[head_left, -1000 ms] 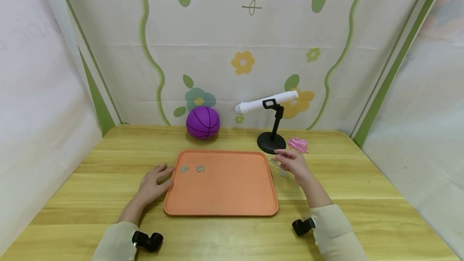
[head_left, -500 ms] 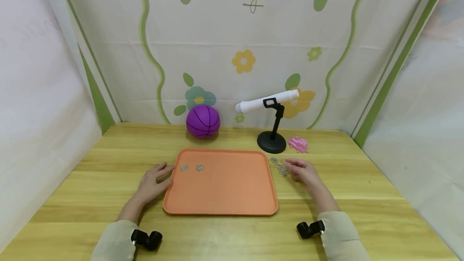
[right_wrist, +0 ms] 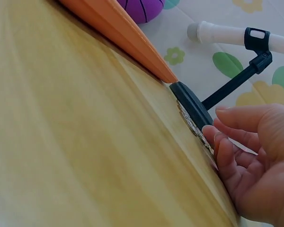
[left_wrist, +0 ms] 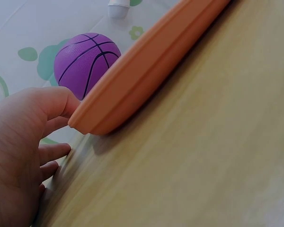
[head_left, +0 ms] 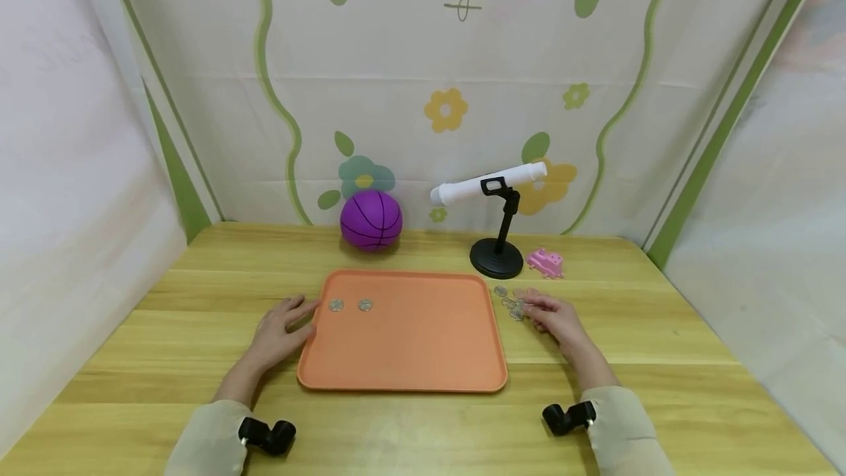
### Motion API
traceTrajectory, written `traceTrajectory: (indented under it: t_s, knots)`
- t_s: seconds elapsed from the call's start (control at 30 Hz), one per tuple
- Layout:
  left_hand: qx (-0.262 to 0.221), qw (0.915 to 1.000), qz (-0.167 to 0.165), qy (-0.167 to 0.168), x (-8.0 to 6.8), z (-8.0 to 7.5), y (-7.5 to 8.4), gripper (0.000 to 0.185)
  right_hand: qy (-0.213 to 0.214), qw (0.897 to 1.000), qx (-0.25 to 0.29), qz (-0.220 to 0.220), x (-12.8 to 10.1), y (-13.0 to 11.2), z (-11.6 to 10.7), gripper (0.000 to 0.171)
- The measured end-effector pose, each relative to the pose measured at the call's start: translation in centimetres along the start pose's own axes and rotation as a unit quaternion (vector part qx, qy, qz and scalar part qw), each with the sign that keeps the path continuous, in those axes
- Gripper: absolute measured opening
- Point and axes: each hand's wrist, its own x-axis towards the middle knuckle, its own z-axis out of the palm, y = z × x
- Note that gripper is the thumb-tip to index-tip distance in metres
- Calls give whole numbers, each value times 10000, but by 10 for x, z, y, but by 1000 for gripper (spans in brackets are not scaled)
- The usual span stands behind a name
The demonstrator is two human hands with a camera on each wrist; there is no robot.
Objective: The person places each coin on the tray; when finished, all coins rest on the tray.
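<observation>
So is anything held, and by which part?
Left hand: nothing, just against the tray. Right hand: at the coins; whether it pinches one can't be told.

It was a cloth-walled booth [head_left: 218, 35], its wider setting hidden: flower-printed fabric [head_left: 370, 42] hung behind the wooden surface [head_left: 423, 432], and pale sheets [head_left: 73, 189] closed off the surface's left and right.

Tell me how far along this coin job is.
Apparently done: two silver coins lie on the orange tray. In hand: the right hand is at the loose coins beside the tray's right edge; whether it grips one is unclear. The left hand touches the tray. Likely remaining: those loose coins on the table.
</observation>
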Motion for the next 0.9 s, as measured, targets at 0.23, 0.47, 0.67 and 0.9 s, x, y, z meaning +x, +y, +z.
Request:
traceTrajectory:
  t_s: [0.23,0.47,0.67,0.9]
  knots:
    - [-28,10000,-51,-14,0,-1,2,44,-79,9971,-653,-373,3,0,0,32]
    - [-33,10000,-35,-9,1,-2,3,43,-66,9896,-1131,-886,4,-1,5,29]
    - [-42,10000,-53,-30,1,-2,3,43,22,9800,-1565,-1231,3,-3,8,22]
    - [-16,10000,-71,-47,0,-1,2,44,69,9721,-2035,-1166,4,-4,11,15]
